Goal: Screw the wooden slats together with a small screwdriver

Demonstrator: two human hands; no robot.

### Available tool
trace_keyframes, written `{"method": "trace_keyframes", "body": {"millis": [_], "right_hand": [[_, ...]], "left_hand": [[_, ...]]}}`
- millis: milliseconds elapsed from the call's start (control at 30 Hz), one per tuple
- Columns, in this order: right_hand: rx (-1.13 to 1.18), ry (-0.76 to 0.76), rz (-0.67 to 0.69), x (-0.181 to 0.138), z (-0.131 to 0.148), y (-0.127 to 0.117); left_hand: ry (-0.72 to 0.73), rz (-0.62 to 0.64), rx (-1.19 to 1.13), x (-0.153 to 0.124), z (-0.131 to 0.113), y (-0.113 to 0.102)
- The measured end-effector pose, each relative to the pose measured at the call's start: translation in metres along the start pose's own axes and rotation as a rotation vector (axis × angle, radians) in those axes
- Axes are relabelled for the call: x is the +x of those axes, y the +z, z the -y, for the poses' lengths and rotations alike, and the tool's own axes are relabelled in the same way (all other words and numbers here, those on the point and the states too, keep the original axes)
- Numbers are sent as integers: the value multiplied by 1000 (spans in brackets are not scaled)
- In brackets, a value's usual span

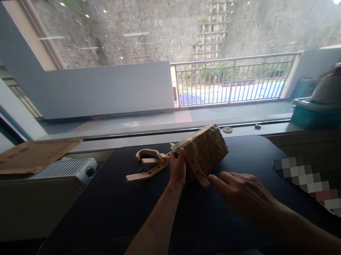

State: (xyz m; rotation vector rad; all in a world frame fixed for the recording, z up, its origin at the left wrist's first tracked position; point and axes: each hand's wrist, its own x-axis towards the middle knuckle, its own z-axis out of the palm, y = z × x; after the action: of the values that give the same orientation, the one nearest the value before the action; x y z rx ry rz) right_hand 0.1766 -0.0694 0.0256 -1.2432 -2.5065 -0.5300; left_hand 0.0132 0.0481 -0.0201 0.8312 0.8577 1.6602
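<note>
A brown box (pixel 210 149) wrapped in shiny clear tape stands tilted on the dark table, with a flat wooden strip (pixel 192 161) along its near left side. My left hand (pixel 177 167) is closed around the left edge of the strip and box, its fingers partly hidden. My right hand (pixel 236 184) pinches a thin dark tool (pixel 204 177), perhaps a hex key, whose tip meets a hole low in the strip. Left of my left hand lie curved and straight wooden pieces (pixel 147 174) with holes, and small dark bits (pixel 144 169) beside them, too small to name.
The black table (pixel 108 223) stands against a window sill. A roll of tape (pixel 227 129) and a small dark object (pixel 257 126) sit on the sill. At right is a teal bin (pixel 320 112); at left, a brown paper bag (pixel 26 155) lies over a white radiator (pixel 67 171).
</note>
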Motion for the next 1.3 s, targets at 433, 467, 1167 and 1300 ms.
{"method": "trace_keyframes", "body": {"millis": [433,467,1167,1300], "right_hand": [[684,650,-16,-6,7,18],[688,651,5,-7,6,17],[798,692,58,2,0,21],[881,600,171,-3,-12,19]], "left_hand": [[51,-26,62,-16,-9,16],[51,-19,70,-17,-10,16],[48,-59,42,-16,-9,15],[38,-94,8,-5,-5,4]]}}
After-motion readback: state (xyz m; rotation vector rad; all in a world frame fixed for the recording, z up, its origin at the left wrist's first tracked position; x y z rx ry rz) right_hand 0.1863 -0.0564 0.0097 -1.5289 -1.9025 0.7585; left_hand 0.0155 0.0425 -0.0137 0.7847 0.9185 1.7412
